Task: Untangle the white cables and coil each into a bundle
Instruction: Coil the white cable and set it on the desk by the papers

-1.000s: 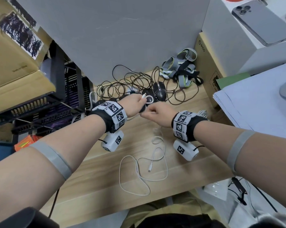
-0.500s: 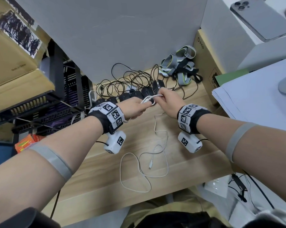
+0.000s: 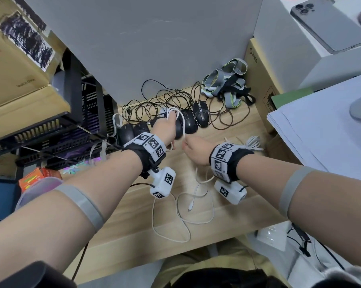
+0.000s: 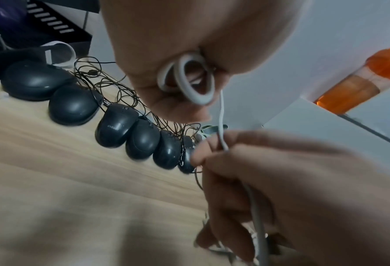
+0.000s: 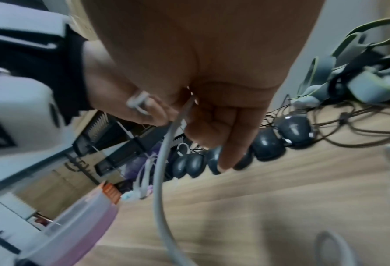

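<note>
A white cable lies in loose loops on the wooden table, its plug end free near the middle. My left hand grips a few small coils of it, curled round the fingers above the mice. Just to the right, my right hand pinches the strand that runs from the coils down to the slack. In the right wrist view the cable hangs from my right hand. Behind the right wrist lies a second white cable bundle.
A row of black mice with tangled dark wires sits at the back by the grey wall. Grey straps lie beside a cardboard box. Black trays stand at the left, a paper stack at the right.
My right hand has come back from beyond the left hand to its near right side, drawing the strand down. The left hand has moved farther over the mice with its coils.
</note>
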Demonstrator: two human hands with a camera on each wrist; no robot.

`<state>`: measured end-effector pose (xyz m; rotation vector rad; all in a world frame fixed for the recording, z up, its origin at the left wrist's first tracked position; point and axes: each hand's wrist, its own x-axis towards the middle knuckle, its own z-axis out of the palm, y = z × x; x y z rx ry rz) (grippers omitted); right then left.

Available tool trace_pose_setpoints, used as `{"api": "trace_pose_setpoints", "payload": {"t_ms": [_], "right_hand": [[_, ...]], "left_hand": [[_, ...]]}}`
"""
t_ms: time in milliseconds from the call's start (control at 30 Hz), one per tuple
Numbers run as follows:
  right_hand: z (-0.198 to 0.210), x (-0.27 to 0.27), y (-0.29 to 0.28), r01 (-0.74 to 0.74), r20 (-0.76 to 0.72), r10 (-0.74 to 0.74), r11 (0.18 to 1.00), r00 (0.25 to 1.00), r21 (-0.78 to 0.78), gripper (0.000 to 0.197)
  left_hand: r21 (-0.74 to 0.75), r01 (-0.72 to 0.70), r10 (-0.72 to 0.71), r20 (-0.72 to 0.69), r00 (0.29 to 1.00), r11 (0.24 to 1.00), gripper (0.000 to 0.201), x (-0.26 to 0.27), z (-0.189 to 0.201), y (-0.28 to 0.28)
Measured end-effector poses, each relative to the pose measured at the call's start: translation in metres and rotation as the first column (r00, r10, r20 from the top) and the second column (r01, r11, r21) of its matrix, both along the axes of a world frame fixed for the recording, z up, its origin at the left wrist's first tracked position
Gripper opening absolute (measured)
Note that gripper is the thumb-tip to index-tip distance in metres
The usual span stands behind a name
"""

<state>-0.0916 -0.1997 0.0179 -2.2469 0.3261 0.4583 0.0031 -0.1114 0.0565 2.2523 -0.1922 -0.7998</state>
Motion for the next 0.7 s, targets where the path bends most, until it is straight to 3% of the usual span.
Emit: {"api": "trace_pose_setpoints", "payload": {"t_ms": [133, 267, 367, 467, 533, 600, 700], "right_hand": [[0.005, 0.008, 0.018, -0.087, 0.032, 0.090, 0.993, 0.995, -0.083, 0.021], [0.000, 0.000, 0.017, -0.151, 0.029, 0.160, 0.969, 0.987, -0.196, 0.031], [0.003, -0.008, 0.014, -0.196, 0.068, 0.201, 0.977, 0.977, -0.080, 0.027], [0.016, -0.011, 0.019, -0.177, 0.088, 0.170, 0.981, 0.982, 0.079, 0.018], [0.017, -0.014, 0.023, -0.158, 0.033, 0.154, 0.968, 0.987, 0.195, 0.015], [0.013, -0.024, 0.026, -0.137, -0.096, 0.170, 0.948, 0.981, 0.288, 0.024], [0.014, -0.039, 0.029, -0.173, -0.177, 0.228, 0.944, 0.958, 0.280, 0.027]], "left_hand": [[0.003, -0.015, 0.015, 0.100, 0.995, 1.000, 0.061, -0.002, -0.009, -0.004], [-0.146, -0.113, 0.104, -0.071, 0.992, 0.983, 0.050, -0.002, -0.012, -0.002], [-0.232, -0.230, 0.198, -0.151, 0.969, 0.945, 0.045, -0.003, -0.013, 0.000], [-0.250, -0.283, 0.257, -0.129, 0.958, 0.926, 0.045, -0.010, -0.007, 0.000], [-0.315, -0.375, 0.333, -0.181, 0.925, 0.872, 0.041, -0.009, -0.002, 0.000], [-0.302, -0.419, 0.377, -0.188, 0.907, 0.856, 0.040, 0.000, 0.002, 0.003], [-0.216, -0.283, 0.296, 0.025, 0.955, 0.934, 0.045, 0.015, 0.005, 0.011]]}}
